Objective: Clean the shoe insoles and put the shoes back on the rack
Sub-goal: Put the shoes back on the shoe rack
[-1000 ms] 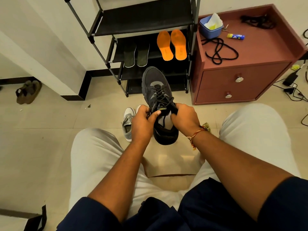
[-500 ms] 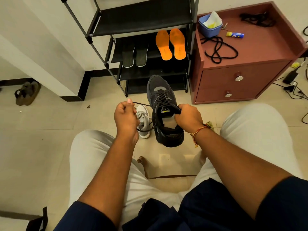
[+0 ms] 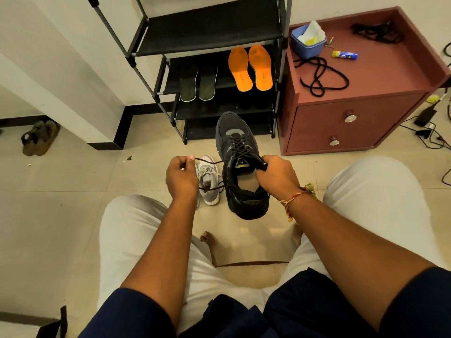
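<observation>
— Where is the shoe?

— The dark grey sneaker [image 3: 240,152] is in front of the seated person's knees, with its toe pointing at the shoe rack [image 3: 210,32]. I cannot tell whether its heel touches the floor.

— And the hands?

— The right hand [image 3: 277,175] grips the sneaker at the tongue and collar, fingers curled over the upper edge. The left hand [image 3: 181,178], off to the side, pinches the end of the dark lace [image 3: 210,163], fingers closed on it. The lace runs from the eyelets across to that hand, and a slack loop hangs below.

— Anything next to it?

— A light grey sneaker [image 3: 208,181] stands on the floor tiles just beside the dark one, between it and the left hand.

— The insoles?

— They are on the rack's middle shelf. A pair of orange insoles [image 3: 250,68] lies to the right and a pair of dark green insoles [image 3: 198,82] to the left, each pair side by side.

— Beside the rack?

— A maroon cabinet [image 3: 380,69] with a blue tub [image 3: 308,48] and loose black laces [image 3: 322,76] on top.
</observation>
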Available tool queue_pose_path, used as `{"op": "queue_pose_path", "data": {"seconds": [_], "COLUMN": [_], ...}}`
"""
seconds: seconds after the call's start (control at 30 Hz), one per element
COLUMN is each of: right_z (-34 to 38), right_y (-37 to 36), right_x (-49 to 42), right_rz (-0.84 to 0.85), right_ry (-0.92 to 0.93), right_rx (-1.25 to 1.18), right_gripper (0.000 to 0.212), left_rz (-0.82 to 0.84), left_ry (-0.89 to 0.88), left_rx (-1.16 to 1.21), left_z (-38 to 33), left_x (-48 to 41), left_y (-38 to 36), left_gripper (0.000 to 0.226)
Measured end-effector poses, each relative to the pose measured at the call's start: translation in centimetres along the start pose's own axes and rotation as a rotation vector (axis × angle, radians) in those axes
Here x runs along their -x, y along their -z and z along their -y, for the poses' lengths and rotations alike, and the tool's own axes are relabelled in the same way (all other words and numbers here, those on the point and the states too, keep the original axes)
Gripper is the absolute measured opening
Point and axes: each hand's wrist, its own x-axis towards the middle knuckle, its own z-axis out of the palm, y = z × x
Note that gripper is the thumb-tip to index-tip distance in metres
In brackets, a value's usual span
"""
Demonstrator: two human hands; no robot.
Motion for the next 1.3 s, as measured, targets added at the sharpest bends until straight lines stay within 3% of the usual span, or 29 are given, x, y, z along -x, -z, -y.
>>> {"op": "queue_pose_path", "data": {"seconds": [0.07,0.13,0.23,0.3,0.4,0.5,0.67,0.77,0.9,1.07,1.3], "right_z": [0.2,0.4,0.6,0.7,0.8,0.9,1.4,1.1,0.8,1.2,1.4], "right_y": [-0.1,-0.2,-0.3,-0.5,-0.8,-0.9,-1.6,-2.0,-2.2,-1.5,-0.6], "right_x": [0.2,0.3,0.3,0.4,0.6,0.8,1.2,1.2,1.0,0.8,0.8], "right_rz": [-0.009,-0.013,-0.009,-0.011,0.006,-0.014,-0.292,-0.276,-0.235,-0.221,-0.177], "right_ry": [0.017,0.026,0.026,0.029,0.079,0.162,0.462,0.640,0.662,0.705,0.773], "right_rx": [-0.044,-0.065,-0.073,-0.079,-0.084,-0.035,0.260,0.325,0.407,0.198,0.239], "right_gripper": [0.026,0.027,0.030,0.032,0.036,0.042,0.039,0.033,0.023,0.011,0.005], "left_rz": [0.099,0.235,0.558,0.655,0.571,0.453,0.395,0.394,0.406,0.419,0.477], "left_ry": [-0.032,-0.127,-0.154,-0.197,-0.190,-0.197,-0.232,-0.214,-0.230,-0.294,-0.336], "left_rx": [-0.152,-0.243,-0.072,-0.109,-0.254,-0.321,-0.406,-0.422,-0.420,-0.456,-0.515], "left_z": [0.4,0.2,-0.8,-0.6,0.1,-0.2,-0.3,-0.1,0.0,0.0,-0.2], "left_x": [0.8,2.1,4.3,4.4,3.9,4.2,4.6,4.7,4.8,4.7,4.6], "left_y": [-0.7,-1.2,-1.5,-1.7,-2.1,-2.2,-2.4,-2.2,-2.1,-2.2,-2.2], "left_gripper": [0.020,0.045,0.055,0.062,0.074,0.068,0.048,0.042,0.042,0.048,0.057]}}
